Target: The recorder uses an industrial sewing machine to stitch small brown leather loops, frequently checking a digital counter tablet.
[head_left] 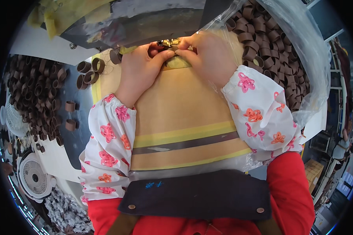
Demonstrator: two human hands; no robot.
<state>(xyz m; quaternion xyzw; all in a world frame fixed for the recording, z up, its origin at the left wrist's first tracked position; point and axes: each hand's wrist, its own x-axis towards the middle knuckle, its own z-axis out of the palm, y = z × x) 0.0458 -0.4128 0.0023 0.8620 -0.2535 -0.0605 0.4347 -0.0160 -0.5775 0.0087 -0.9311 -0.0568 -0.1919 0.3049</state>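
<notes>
Both hands meet at the metal needle area of a sewing machine, at the far middle. My left hand is closed, its thumb and fingers pinching a small brown band there. From the other side my right hand pinches the band too, thumb tip close to the left one. Fingers and machine hide most of the band. Beside my left wrist lies a brown ring with loose thread near it. Below the fingertips is a yellowish patch on the tan work surface.
A heap of brown rings lies at the left, with several more close to the tan surface. Another heap fills a clear plastic bag at the right. A white fan stands lower left. Yellow tape crosses the surface.
</notes>
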